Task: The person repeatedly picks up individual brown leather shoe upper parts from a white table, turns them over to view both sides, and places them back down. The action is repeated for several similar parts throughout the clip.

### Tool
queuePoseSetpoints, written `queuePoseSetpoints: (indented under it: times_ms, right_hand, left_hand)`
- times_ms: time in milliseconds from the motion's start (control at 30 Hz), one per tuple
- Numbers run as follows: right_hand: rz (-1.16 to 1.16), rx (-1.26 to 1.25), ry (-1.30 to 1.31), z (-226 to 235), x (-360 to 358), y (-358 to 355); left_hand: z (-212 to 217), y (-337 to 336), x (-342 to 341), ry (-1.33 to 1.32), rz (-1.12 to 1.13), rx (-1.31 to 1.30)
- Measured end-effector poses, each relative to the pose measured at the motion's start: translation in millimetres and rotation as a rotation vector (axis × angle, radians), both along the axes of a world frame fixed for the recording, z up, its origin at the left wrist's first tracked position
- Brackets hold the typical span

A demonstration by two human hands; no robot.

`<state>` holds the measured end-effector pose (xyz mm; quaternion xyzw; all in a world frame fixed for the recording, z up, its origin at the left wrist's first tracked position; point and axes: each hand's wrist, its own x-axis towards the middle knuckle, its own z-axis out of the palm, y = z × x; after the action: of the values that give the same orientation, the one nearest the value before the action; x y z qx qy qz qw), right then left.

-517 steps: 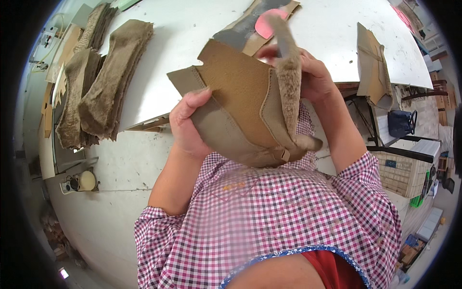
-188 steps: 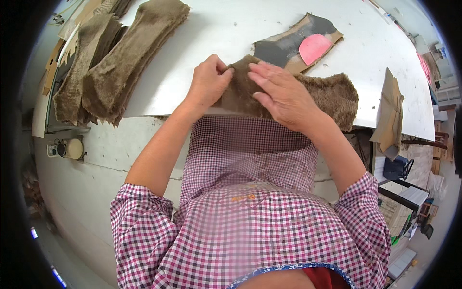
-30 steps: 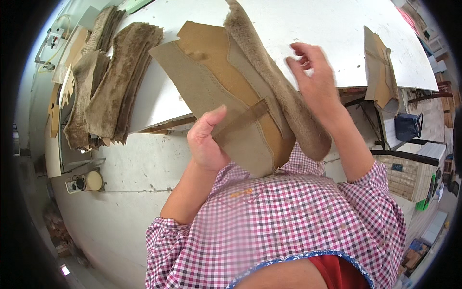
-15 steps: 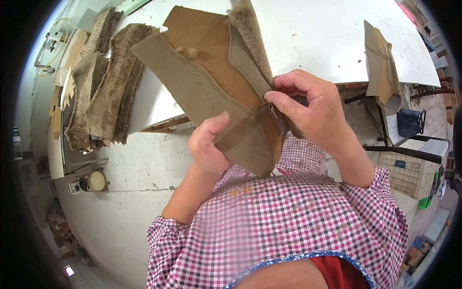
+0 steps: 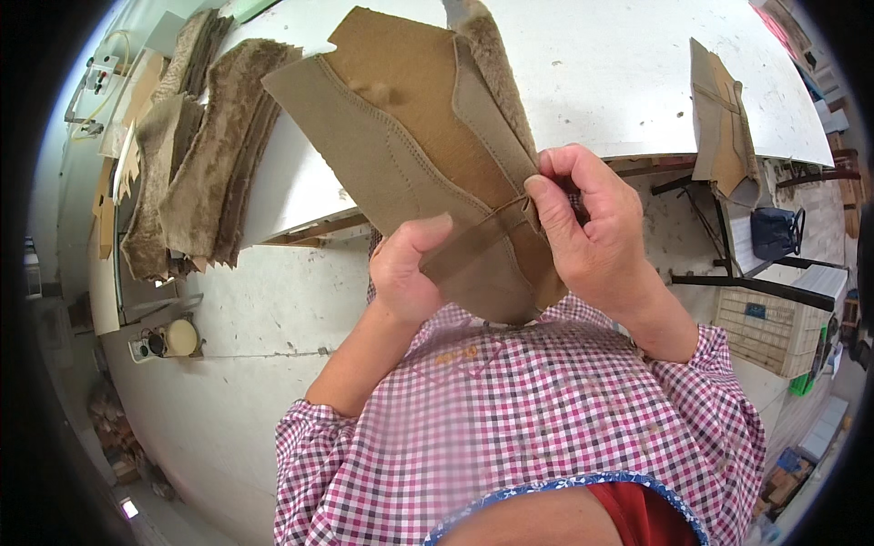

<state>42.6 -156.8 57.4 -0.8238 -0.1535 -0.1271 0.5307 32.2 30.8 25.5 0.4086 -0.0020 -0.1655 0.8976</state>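
Between my hands is a stitched boot upper [image 5: 437,155] of grey-brown suede with tan-brown panels, tilted with its wide end away from me. Fluffy brown fleece shows along its right edge. My left hand [image 5: 410,273] grips its lower left edge, thumb on top and the fingers hidden underneath. With thumb and forefinger, my right hand [image 5: 592,214] pinches the right edge, beside a thin strap that crosses the piece. A similar suede piece [image 5: 722,123] lies at the right end of the white table [image 5: 601,73].
Stacks of brown fleece pieces [image 5: 218,155] overhang the table's left side. Below the right end stand a cream plastic crate [image 5: 765,328] and a dark blue bag [image 5: 777,233] near black metal bars. A round-topped object [image 5: 182,338] is low on the left.
The boot upper and both hands have shifted slightly to the right. The strap now lies flatter across the piece, and its loose end by my right fingers shows less.
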Motion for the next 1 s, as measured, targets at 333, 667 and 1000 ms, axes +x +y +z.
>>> queuePoseSetpoints:
  times_ms: [333,667,1000]
  right_hand:
    - [0.143,-0.031,-0.083,-2,16,-12]
    - [0.14,-0.084,-0.014,-56,18,-14]
    - [0.153,0.249,0.173,-19,59,-19]
  left_hand:
    - [8,6,16,-0.082,0.113,-0.208]
    - [-3,23,66,0.084,0.111,-0.3]
    - [2,20,42,0.128,0.046,-0.428]
